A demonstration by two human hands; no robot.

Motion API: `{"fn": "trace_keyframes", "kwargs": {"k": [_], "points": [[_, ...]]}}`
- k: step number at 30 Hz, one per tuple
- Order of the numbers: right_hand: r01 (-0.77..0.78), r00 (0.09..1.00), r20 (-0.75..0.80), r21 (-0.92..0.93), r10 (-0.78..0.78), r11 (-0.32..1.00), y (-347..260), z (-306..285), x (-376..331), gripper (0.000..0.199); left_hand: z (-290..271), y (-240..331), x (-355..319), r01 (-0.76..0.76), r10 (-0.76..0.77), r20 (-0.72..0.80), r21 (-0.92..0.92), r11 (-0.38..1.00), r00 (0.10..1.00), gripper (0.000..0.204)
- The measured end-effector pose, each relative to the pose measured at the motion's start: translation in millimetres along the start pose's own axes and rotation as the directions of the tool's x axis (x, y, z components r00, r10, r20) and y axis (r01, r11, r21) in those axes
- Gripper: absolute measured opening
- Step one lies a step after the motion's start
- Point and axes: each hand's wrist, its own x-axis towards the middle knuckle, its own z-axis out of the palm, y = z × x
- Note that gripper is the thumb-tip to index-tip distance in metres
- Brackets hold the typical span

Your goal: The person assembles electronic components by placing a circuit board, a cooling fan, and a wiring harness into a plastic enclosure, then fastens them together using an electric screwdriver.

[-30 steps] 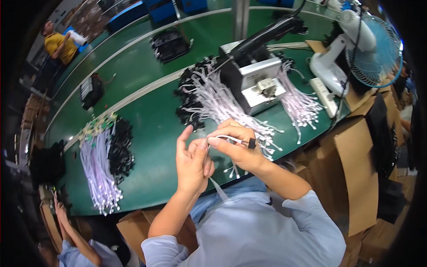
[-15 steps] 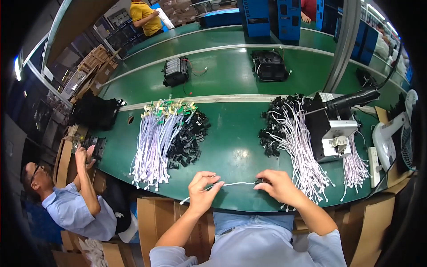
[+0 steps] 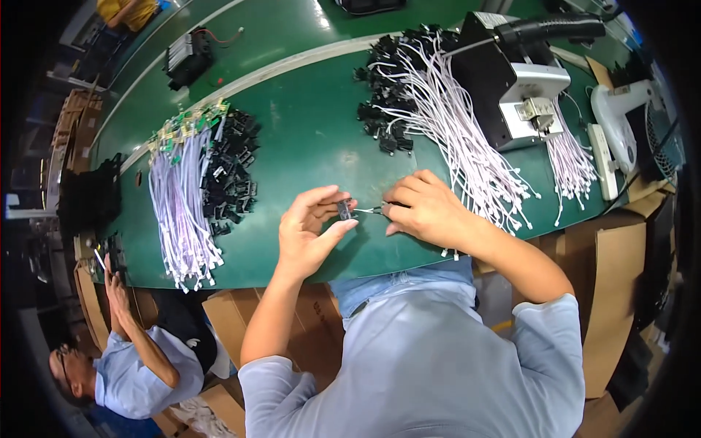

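Note:
Above the front edge of the green table, my left hand (image 3: 303,228) pinches a small black plastic part (image 3: 345,209) between thumb and fingers. My right hand (image 3: 429,208) is closed on a thin white cable (image 3: 367,211); a short piece of it runs across the gap toward the black part. Whether the two are joined I cannot tell. To the left of my hands lie a bundle of pale cables with small green boards (image 3: 175,204) and a heap of black plastic parts (image 3: 232,171). On the right, white cables (image 3: 467,146) fan out from black pieces (image 3: 391,135).
A black machine with a metal front (image 3: 529,102) stands at the right, with a black-handled tool (image 3: 555,31) over it. Beyond are a power strip (image 3: 602,160) and a white fan (image 3: 621,117). A co-worker (image 3: 150,372) is at the left. Cardboard boxes (image 3: 318,321) sit below the table edge.
The view has shifted, tilting down and to the right. My left hand has gone from the cable's length to a black part. My hands are closer together, with less cable showing between them.

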Motion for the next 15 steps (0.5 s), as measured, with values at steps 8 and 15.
{"fn": "trace_keyframes", "kwargs": {"k": [8, 15], "points": [[-0.01, 0.999, 0.041, 0.048, 0.008, 0.999, -5.6, -5.9, -26.3, 0.041, 7.7, -11.0, 13.2, -0.416, 0.199, 0.388, 0.624, 0.662, 0.9, 0.027], [-0.048, 0.999, 0.027, 0.08, 0.046, 0.996, -2.8, -3.3, -30.4, 0.044, 9.6, -31.8, 14.9, -0.357, 0.094, 0.416, 0.617, 0.701, 0.904, 0.062]]}}
